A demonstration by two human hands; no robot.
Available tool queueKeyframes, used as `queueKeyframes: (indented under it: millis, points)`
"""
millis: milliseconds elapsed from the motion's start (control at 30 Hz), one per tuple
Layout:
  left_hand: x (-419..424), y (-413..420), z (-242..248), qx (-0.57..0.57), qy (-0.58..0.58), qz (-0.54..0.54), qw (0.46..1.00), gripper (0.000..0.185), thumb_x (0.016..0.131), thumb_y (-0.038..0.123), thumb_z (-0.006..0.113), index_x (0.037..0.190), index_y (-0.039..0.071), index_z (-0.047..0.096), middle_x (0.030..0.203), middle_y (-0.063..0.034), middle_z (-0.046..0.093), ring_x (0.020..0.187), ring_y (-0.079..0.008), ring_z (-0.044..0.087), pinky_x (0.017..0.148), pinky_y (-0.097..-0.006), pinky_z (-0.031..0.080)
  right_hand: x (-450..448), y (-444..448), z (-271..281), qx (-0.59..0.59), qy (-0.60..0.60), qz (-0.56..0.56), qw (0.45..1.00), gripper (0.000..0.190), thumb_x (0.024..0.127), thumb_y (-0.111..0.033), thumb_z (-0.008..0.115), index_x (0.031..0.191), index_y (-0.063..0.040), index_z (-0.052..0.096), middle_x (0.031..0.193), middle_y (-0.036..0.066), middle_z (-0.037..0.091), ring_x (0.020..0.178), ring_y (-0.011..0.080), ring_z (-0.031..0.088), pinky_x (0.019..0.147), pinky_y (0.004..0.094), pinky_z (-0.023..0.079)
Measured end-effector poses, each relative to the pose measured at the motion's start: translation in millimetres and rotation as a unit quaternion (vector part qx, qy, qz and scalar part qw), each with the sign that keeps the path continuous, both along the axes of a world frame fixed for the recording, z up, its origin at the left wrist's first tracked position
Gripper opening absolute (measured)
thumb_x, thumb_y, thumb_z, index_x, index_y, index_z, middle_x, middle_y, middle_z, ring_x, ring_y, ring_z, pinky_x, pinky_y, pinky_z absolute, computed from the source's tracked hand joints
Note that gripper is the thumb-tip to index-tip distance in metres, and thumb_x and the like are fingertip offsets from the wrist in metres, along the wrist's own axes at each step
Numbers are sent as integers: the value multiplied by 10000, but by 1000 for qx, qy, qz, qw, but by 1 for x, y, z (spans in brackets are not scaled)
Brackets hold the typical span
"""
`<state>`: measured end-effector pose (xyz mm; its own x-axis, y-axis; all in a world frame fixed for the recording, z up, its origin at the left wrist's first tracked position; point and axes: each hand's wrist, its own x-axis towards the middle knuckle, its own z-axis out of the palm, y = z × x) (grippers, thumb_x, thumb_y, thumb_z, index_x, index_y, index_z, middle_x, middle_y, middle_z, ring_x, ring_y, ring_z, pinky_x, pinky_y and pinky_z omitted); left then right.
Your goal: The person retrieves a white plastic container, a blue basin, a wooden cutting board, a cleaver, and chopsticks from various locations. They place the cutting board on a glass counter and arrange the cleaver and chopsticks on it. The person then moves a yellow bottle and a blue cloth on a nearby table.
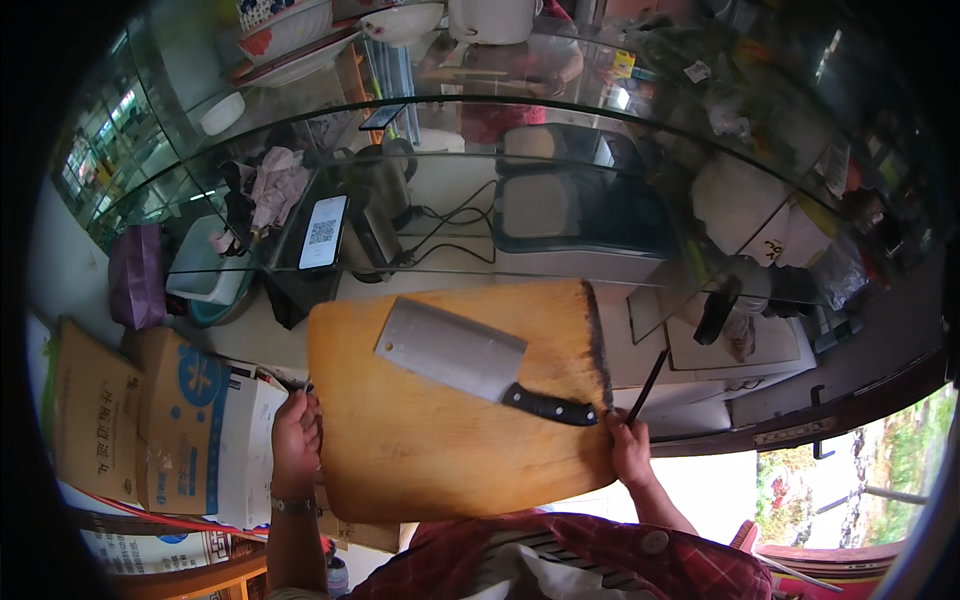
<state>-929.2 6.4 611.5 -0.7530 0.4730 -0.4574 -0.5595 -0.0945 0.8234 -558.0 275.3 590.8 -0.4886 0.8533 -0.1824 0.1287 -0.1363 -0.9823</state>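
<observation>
A wooden cutting board [435,457] is held level in front of my body. My left hand [298,437] grips its left edge, and a small bit of something pale shows at the fingertips. My right hand [630,450] holds the board's right edge together with a thin dark stick-like object [649,384] that points up and away. On the board lies a cleaver [454,351] with a broad metal blade and a black riveted handle, the handle end close to my right hand. The board's right edge is dark and worn.
Beyond the board, glass shelving [450,154] spans the counter, with a smartphone [324,232], an electric kettle [375,225] and a lidded container [585,214]. Cardboard boxes [176,427] stand at left. A white board [772,349] lies at right.
</observation>
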Motion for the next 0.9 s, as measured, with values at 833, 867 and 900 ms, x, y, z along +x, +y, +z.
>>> queueKeyframes:
  millis: [833,867,900]
  points:
    - [-87,336,-6,-16,84,-80,993,176,879,181,543,804,27,587,773,-80,592,643,-192,480,576,-331,400,-4,222,14,154,27,-178,971,276,887,-126,470,1126,-13,549,1069,107,592,1002,200,545,887,296,396]
    - [-85,343,-8,-30,92,-63,993,193,878,193,543,781,31,588,734,-58,569,595,-176,449,521,-316,376,-3,227,10,171,18,-176,969,270,901,-140,467,1123,-15,553,1058,100,597,997,194,547,885,294,396]
    - [-83,351,-8,-30,89,-59,994,194,877,191,544,773,34,588,719,-55,559,575,-175,442,501,-312,367,0,231,8,189,8,-175,966,265,915,-155,463,1120,-17,556,1048,94,602,991,189,548,884,292,396]
